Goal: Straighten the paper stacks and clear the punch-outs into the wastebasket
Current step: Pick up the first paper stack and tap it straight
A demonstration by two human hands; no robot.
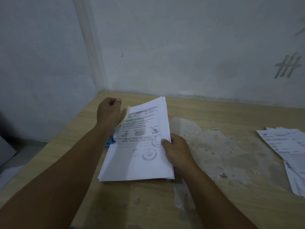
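Note:
A stack of printed white sheets [138,151] with stamps and signatures is held a little above the wooden table [231,116], tilted with its far end up. My right hand [178,152] grips its right edge, thumb on top. My left hand [109,113] is closed at the stack's upper left corner, where a cream-coloured sheet [124,116] curls against it. Whether it grips that sheet is unclear. Something blue [110,141] shows under the stack's left edge. A second, fanned-out paper stack [287,149] lies at the right edge of the table.
A large pale worn patch [219,146] covers the table top to the right of the held stack. A small light scrap [215,128] lies beyond it. Grey walls meet in a corner behind the table. The table's left edge drops to the floor.

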